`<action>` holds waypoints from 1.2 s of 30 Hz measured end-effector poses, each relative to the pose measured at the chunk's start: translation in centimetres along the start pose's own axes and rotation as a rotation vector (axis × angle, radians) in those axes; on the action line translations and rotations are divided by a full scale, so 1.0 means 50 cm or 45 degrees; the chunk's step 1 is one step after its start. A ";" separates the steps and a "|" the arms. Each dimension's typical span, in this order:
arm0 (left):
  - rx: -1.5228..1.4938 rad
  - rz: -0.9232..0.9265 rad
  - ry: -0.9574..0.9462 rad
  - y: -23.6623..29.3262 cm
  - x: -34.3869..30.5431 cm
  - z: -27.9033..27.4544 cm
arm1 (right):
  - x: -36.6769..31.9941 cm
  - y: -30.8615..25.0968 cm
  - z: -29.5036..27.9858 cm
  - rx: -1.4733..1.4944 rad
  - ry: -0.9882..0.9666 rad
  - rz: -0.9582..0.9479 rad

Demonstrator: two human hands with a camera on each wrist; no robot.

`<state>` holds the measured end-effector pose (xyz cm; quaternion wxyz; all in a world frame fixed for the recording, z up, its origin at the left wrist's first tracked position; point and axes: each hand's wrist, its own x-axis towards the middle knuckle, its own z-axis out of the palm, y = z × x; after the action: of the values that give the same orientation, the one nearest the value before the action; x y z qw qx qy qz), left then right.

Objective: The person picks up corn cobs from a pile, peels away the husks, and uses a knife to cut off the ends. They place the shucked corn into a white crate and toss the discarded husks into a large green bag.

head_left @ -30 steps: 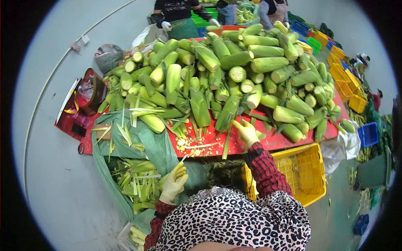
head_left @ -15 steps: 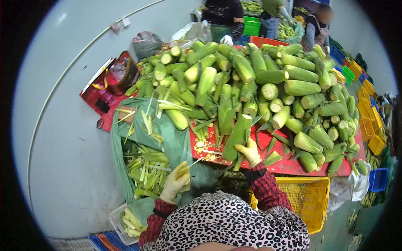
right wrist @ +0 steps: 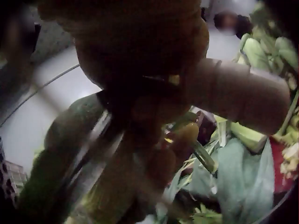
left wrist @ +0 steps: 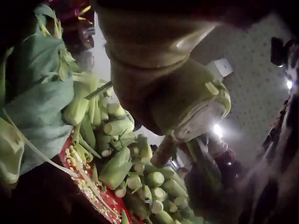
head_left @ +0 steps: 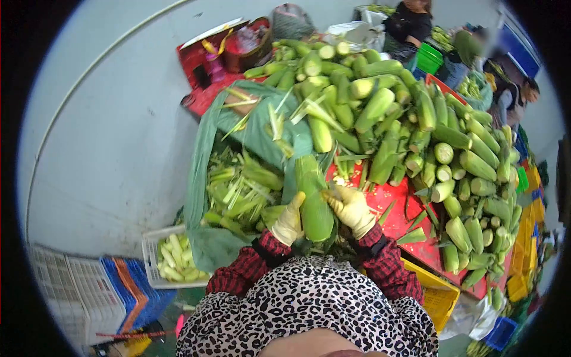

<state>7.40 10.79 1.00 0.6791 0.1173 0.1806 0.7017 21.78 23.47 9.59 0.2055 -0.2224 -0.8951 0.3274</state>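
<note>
A green ear of corn in its husk (head_left: 313, 199) stands lengthwise between my two gloved hands, before my body. My left hand (head_left: 289, 221) grips its left side, thumb along the husk; in the left wrist view the cut end of the ear (left wrist: 201, 121) sticks out beyond the glove (left wrist: 149, 56). A thin dark strip (left wrist: 98, 91) pokes out past that hand. From the right, my right hand (head_left: 352, 208) holds the ear with bent fingers at its edge. The right wrist view is dark, with one finger (right wrist: 238, 93) stretched out.
A large pile of husked corn (head_left: 440, 149) covers the red table (head_left: 398, 196). At left, a green bag (head_left: 199, 178) holds stripped husks (head_left: 244, 184). A white basket (head_left: 156, 268) contains peeled ears. A yellow crate (head_left: 437, 285) stands under the table edge. People work at the back.
My right hand went to the pile, took an ear of corn and brought it left to my body. My left hand has come onto it. The head view has swung left.
</note>
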 end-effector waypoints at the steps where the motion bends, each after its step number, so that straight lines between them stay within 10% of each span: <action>1: -0.018 0.035 0.019 0.006 -0.015 -0.005 | 0.011 -0.008 0.019 0.261 0.116 -0.022; 9: -0.311 0.462 0.137 0.090 -0.138 -0.068 | 0.212 -0.120 0.021 1.049 0.357 0.085; 12: -0.492 0.467 0.376 0.128 -0.174 -0.086 | 0.273 -0.078 0.053 -0.833 -0.113 0.054; 16: -0.529 0.498 0.357 0.147 -0.202 -0.136 | 0.170 -0.157 0.134 -0.303 -0.352 -0.536; 20: -0.579 0.509 0.332 0.144 -0.209 -0.107 | 0.114 -0.198 0.213 -0.547 -0.652 -0.794; 28: -0.396 0.481 0.341 0.128 -0.195 -0.083 | 0.141 -0.160 0.192 -0.774 -0.765 -0.626; 36: -0.436 0.557 0.293 0.096 -0.167 -0.084 | 0.060 -0.049 0.283 -0.050 -0.536 -0.216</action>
<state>1.70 2.00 -0.17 0.4967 -0.0431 0.1059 0.8604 11.41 16.40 2.01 0.0368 -0.0773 -0.9399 0.3306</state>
